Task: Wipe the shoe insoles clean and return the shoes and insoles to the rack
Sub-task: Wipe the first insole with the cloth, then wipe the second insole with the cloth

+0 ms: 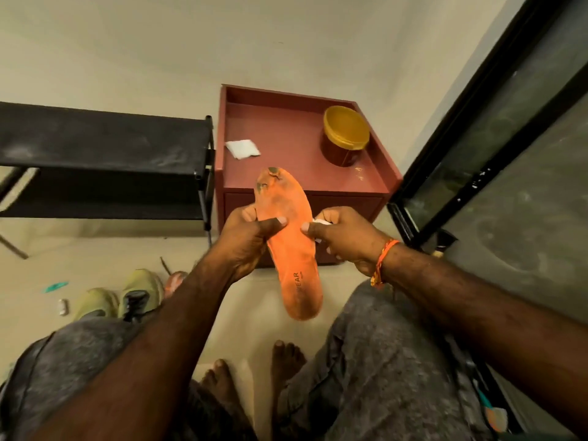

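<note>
Black shoe rack [105, 148] at far left, shelves showing nothing on them. Below it on the floor [241, 313], a pair of green shoes [124, 300] sits side by side near the person's left knee, with something orange just behind them, possibly the other insole, can't tell.

Centre: left hand [245, 240] grips the orange insole [291, 246] at its left edge, thumb across the top face, fingers curled behind. Insole is held up in the air, toe end pointing away, in front of the red side table [305, 186]. Grey grime over most of it, dark worn patches at the toe.

Right hand [343, 240] pinches the insole's right edge with the thumb, a white wipe [321, 221] bunched under the fingers.

On the table: a white folded wipe [242, 148] near the left edge, a yellow-lidded tub [345, 135] toward the back right corner.

Step looks like wiping, early on. To do it well: keep the left grip firm so the insole doesn't flex, drag the wipe along its length toe to heel, extra passes on the toe stains, swap wipes once soiled.
</note>
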